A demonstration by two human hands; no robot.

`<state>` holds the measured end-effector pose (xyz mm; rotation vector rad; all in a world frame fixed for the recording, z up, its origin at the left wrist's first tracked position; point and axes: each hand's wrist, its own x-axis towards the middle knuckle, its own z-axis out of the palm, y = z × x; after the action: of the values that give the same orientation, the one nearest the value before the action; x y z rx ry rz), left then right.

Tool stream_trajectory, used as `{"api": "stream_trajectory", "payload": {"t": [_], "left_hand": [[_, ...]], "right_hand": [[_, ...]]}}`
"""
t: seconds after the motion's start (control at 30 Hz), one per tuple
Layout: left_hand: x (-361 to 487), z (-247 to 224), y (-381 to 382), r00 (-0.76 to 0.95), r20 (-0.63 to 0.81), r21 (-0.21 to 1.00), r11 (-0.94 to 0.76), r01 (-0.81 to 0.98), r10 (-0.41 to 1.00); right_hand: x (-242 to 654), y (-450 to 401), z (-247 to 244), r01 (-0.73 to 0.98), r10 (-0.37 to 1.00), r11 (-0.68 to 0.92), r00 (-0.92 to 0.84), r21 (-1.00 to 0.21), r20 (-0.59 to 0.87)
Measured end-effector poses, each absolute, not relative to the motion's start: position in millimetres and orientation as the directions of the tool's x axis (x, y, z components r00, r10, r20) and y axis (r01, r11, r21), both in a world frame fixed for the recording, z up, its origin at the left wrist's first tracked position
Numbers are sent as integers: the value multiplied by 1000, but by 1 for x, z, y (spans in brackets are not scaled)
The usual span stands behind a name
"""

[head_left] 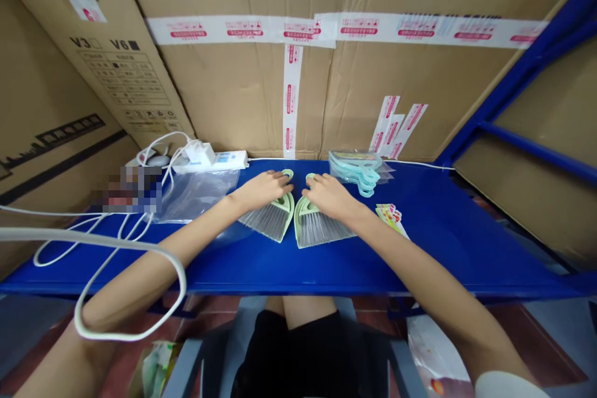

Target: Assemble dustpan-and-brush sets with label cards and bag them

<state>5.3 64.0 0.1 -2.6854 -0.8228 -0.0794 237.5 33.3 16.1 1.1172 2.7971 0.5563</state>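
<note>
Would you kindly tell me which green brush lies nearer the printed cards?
The green brush under the right hand; the other brush, under the left hand, lies farther from the cards.

1. Left brush (269,219), 7 o'clock: smooth plastic frame, fine straight bristles; right brush (321,229), 5 o'clock: likewise;
2. Tabletop (270,270), 6 o'clock: smooth, glossy, like painted metal;
3. Cardboard (233,87), 11 o'clock: matt, faintly creased; tape (290,93), 12 o'clock: shiny plastic;
4. Flat bag (198,196), 9 o'clock: clear, wrinkled, glossy plastic;
5. Cards (392,217), 4 o'clock: printed paper;
6. Shorts (298,354), 6 o'clock: matt cloth.
</note>
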Motion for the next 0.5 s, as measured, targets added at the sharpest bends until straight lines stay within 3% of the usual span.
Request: {"api": "stream_trajectory", "payload": {"t": [0.13,0.3,0.5], "left_hand": [[18,-4,66,805,121,-386,-720,577,581],[20,-9,70,797,88,-373,-723,582,597],[25,1,73,808,-6,-364,-754,547,589]], "right_hand": [[233,38,8,611,651,675,-757,413,54],[234,38,3,690,706,581,-691,431,156],[227,47,19,595,665,706,-744,384,-71]]}}
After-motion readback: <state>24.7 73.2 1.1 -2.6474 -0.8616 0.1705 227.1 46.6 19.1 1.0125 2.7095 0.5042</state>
